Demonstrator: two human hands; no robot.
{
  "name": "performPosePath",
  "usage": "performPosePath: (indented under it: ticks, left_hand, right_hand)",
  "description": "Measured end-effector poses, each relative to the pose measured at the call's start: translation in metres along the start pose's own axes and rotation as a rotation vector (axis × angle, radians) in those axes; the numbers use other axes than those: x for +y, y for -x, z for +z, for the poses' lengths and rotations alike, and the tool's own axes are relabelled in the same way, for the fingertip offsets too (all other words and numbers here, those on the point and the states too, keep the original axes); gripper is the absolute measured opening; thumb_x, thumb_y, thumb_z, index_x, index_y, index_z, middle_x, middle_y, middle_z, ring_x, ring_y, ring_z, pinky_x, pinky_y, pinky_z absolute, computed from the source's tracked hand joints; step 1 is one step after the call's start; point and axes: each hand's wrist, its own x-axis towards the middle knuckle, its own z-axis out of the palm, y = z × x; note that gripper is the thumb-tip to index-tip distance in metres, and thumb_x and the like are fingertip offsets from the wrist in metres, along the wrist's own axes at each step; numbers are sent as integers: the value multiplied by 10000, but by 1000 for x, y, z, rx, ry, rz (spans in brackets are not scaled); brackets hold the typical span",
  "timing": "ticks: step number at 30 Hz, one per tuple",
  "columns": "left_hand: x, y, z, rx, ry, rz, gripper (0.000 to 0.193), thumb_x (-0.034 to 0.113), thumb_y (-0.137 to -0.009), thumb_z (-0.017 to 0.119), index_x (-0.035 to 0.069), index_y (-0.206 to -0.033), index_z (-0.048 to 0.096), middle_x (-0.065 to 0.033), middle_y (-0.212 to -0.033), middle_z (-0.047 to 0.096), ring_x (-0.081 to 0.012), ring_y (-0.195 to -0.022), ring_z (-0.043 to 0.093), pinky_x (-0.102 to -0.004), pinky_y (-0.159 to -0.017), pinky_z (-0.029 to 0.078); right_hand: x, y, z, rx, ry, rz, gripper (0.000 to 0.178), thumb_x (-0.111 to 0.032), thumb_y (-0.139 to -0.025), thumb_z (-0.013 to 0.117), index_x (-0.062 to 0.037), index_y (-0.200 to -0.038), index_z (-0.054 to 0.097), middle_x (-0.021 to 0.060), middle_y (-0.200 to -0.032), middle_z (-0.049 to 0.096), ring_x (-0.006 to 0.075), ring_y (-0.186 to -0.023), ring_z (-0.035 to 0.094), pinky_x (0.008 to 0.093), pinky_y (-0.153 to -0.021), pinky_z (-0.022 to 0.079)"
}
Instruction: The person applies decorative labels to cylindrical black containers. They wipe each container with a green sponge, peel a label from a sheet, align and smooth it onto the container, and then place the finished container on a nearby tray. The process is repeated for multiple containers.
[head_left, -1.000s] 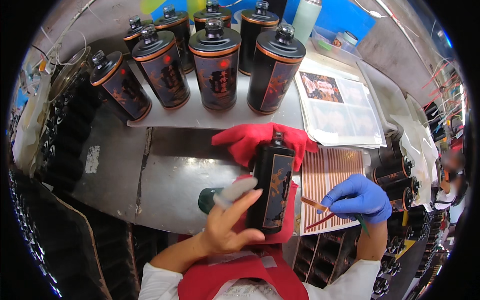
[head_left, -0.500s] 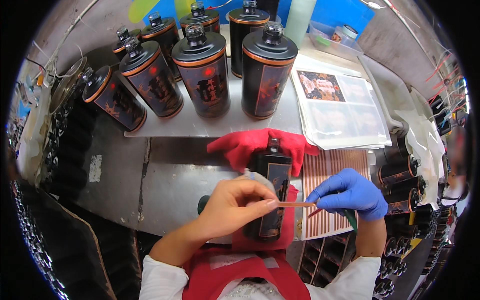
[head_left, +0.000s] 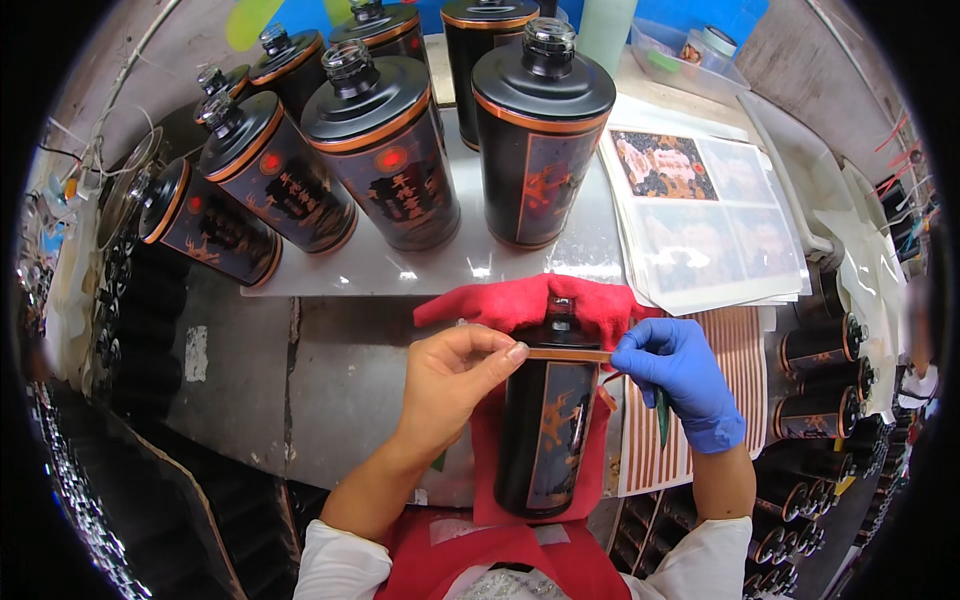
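A black bottle (head_left: 520, 430) with a patterned front panel lies on a red cloth (head_left: 480, 303), its neck pointing away from me. My bare left hand (head_left: 452, 378) pinches the left end of a thin copper-coloured strip (head_left: 570, 355) between thumb and fingertips. The strip's other end is pinched by my right hand (head_left: 688, 378), which wears a blue glove. Held straight, the strip crosses the bottle just below its shoulder; whether it touches the surface I cannot tell. A slim dark green tool (head_left: 662, 415) sticks out below my right hand's fingers, its kind unclear.
Several decorated black bottles (head_left: 385, 190) stand on a raised grey shelf (head_left: 440, 272) ahead. Printed decal sheets (head_left: 700, 240) lie to their right, above a sheet of copper strips (head_left: 740, 370). More bottles (head_left: 815, 345) are stacked at right. Behind sits a clear plastic tub (head_left: 680, 65).
Both hands have moved forward with the strip, from the bottle's middle up to its shoulder. The hands keep their pinches on the strip. The view has shifted a little.
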Motion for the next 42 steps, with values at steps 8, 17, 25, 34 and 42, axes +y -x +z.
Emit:
performPosePath:
  ticks: [8, 17, 25, 34, 42]
  left_hand:
    - [-3, -6, 1, 30, 9, -28, 49, 27, -803, 681, 17, -817, 635, 20, -688, 551, 5, -486, 371, -159, -400, 227]
    - [-7, -9, 0, 52, 18, -48, 80, 38, -791, 700, 40, -792, 620, 33, -660, 549, 6, -473, 376, -154, -402, 238]
    - [-23, -3, 2, 129, 187, -95, 125, 72, -816, 680, 90, -874, 571, 25, -776, 583, -24, -592, 474, -164, -482, 347]
    - [-36, 0, 15, 179, 473, -61, 203, 19, -850, 643, 95, -839, 455, 26, -800, 526, -29, -742, 487, -199, -681, 411]
    - [-49, -2, 14, 224, 548, -20, 192, 34, -856, 638, 91, -846, 455, 34, -797, 486, -40, -712, 458, -183, -664, 383]
  right_hand:
    - [5, -9, -2, -21, -47, 25, 135, -99, -754, 729, -5, -816, 654, 22, -645, 623, 44, -481, 525, 173, -431, 392]
    - [9, -15, -1, -17, -35, 34, 127, -80, -746, 731, 2, -805, 654, 17, -636, 611, 45, -499, 531, 176, -443, 403]
    - [15, -19, 2, 13, -29, 1, 118, -75, -754, 722, 6, -802, 650, 9, -638, 598, 50, -512, 526, 182, -460, 404]
    - [17, -19, 6, 39, -12, 2, 114, -83, -757, 705, 1, -765, 629, 49, -650, 612, 59, -480, 519, 175, -420, 400]
    - [27, -18, 7, 47, -40, -87, 114, -90, -766, 692, -2, -770, 621, 72, -686, 638, 64, -457, 517, 172, -403, 395]
